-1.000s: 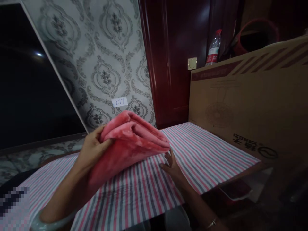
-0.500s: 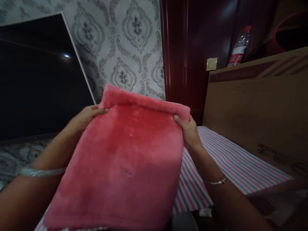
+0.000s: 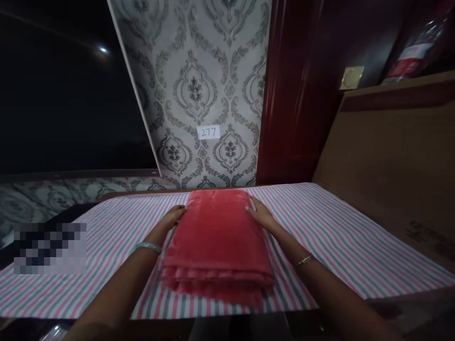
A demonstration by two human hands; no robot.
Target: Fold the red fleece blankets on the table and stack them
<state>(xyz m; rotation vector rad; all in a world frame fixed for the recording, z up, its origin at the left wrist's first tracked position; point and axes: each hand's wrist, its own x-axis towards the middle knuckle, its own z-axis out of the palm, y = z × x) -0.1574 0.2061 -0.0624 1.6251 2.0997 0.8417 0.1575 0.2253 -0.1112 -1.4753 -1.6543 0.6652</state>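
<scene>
A folded red plush blanket (image 3: 216,232) lies flat on a striped cloth (image 3: 117,227), its stacked layers showing at the near edge. My left hand (image 3: 172,217) grips the far part of its left side, with some fingers hidden against the fabric. At the opposite side my right hand (image 3: 261,213) holds the blanket's edge, the thumb on top. A pale bangle (image 3: 148,246) circles my left wrist, and a thin bracelet (image 3: 304,260) is on the right one.
Behind the table stand a patterned wall with a paper label (image 3: 208,132) and a dark screen (image 3: 67,94) at left. A large cardboard box (image 3: 391,156) borders the right side, with a plastic bottle (image 3: 408,61) above it.
The blanket was held up, tilted, with its far edge folded over. It has come down and now lies on the striped cloth, both hands still at its sides.
</scene>
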